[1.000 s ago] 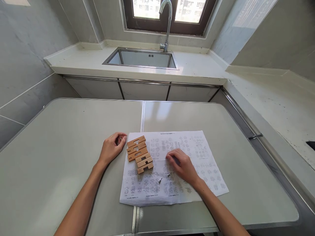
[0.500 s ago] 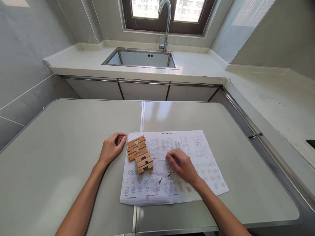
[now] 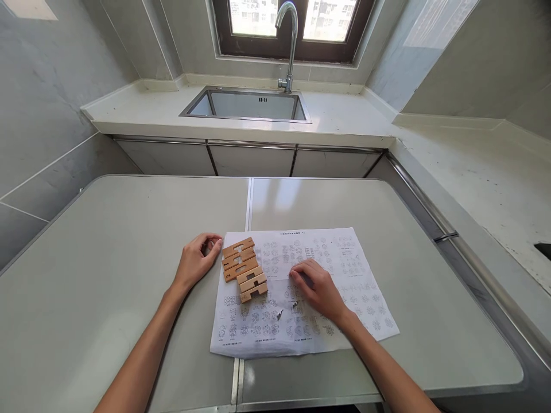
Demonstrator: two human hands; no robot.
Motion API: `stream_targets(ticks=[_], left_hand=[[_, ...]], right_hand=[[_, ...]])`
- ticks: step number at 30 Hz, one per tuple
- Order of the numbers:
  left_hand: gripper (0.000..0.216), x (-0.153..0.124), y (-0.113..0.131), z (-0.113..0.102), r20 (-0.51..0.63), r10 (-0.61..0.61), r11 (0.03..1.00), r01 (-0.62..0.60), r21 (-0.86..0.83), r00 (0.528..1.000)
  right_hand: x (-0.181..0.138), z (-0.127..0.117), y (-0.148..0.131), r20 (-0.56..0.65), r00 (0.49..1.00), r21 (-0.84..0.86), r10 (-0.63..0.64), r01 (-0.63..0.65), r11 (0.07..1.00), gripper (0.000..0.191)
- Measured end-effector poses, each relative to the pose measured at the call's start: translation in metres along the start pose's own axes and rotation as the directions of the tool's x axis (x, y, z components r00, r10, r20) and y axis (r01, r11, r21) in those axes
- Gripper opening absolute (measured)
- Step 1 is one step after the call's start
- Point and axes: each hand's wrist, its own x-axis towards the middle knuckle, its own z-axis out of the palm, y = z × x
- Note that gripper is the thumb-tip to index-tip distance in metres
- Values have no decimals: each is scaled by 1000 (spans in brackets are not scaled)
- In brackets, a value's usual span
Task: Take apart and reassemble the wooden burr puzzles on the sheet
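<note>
Several notched wooden puzzle pieces [image 3: 245, 269] lie side by side in a slanting row on the left part of a printed paper sheet [image 3: 336, 246]. Some carry dark numbers, and a few have slots cut through them. My left hand [image 3: 198, 255] rests on the table at the sheet's left edge, close beside the pieces, its fingers loosely curled in with nothing visible in them. On the middle of the sheet lies my right hand [image 3: 316, 287], also loosely closed, to the right of the pieces and apart from them. Small line drawings and print cover the sheet.
The pale table [image 3: 129, 241] has a metal seam down its middle. Beyond it stands a white counter [image 3: 340, 112] with a sink [image 3: 253, 119] and a tall faucet [image 3: 293, 51] under a window. Another counter [image 3: 482, 183] runs along the right.
The view has shifted very slightly. Both hands, the wooden pieces and the sheet stay where they were.
</note>
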Motion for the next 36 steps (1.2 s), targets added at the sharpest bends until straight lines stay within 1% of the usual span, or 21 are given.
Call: stream_targets(ticks=[3,6,10,14,19,25,31,36], left_hand=[[31,-4,5,-4,39,97,995,-98,30,995],[34,-7,14,-10,106,219,967,-230,109,970],[38,-4,30,-17,230,275,919,-326,222,933],[33,4,45,-21,355,265,871,-380,311,897],[24,13,60,-19,457,190,838,-386,385,869],[25,25,66,-14,478,184,834,-394,386,859],[34,33,68,-13,489,188,834,-402,379,852],[32,37,73,-13,505,179,817,-414,403,844]], right_hand=[[0,0,-1,2,1000,1,0,0,1000,16],[-1,-1,0,4,1000,5,4,-4,1000,17],[0,-1,0,2,1000,8,6,-6,1000,18],[1,-2,0,4,1000,9,2,-2,1000,19],[1,-3,1,3,1000,9,-1,1,1000,19],[2,-4,3,5,1000,15,-7,7,1000,21],[3,-5,3,3,1000,25,-7,7,1000,23],[3,-5,2,3,1000,37,1,-1,999,23]])
